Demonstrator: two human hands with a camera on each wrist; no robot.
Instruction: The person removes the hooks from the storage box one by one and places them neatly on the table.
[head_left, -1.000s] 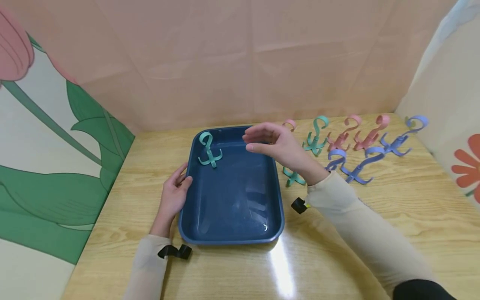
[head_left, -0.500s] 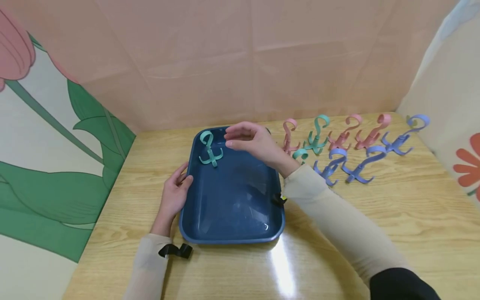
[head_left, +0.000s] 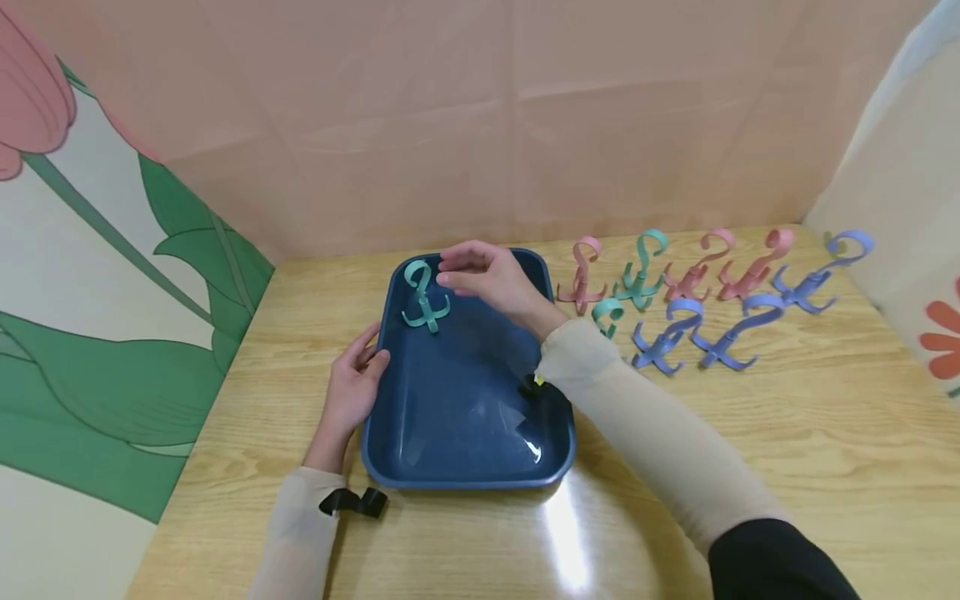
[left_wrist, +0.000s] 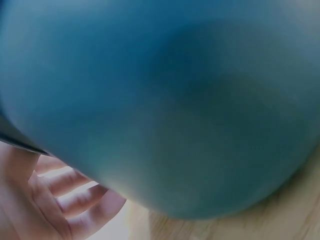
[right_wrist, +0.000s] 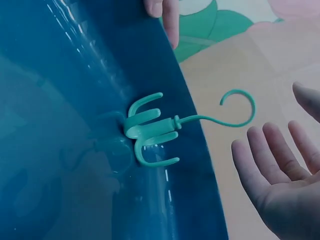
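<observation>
A teal four-pronged hook (head_left: 427, 308) stands in the far left corner of the dark blue tray (head_left: 465, 417), its curled top upward. My right hand (head_left: 491, 279) hovers over the tray's far end, just right of that hook. In the right wrist view, the right hand (right_wrist: 295, 200) has its fingers spread and holds nothing; a gap separates them from the teal hook (right_wrist: 155, 130). My left hand (head_left: 351, 387) holds the tray's left rim, thumb at the edge. In the left wrist view, its fingers (left_wrist: 82, 195) lie along the outer wall.
Right of the tray stand several more four-pronged hooks: pink (head_left: 581, 279), teal (head_left: 640, 275) and blue (head_left: 663, 337). One teal hook (head_left: 607, 312) is partly behind my right sleeve. A pink-beige cloth (head_left: 390, 125) rises behind the wooden table (head_left: 825, 417).
My right hand has moved left across the tray toward the teal hook in its corner, uncovering a pink hook on the table. The left hand has stayed at the tray's rim.
</observation>
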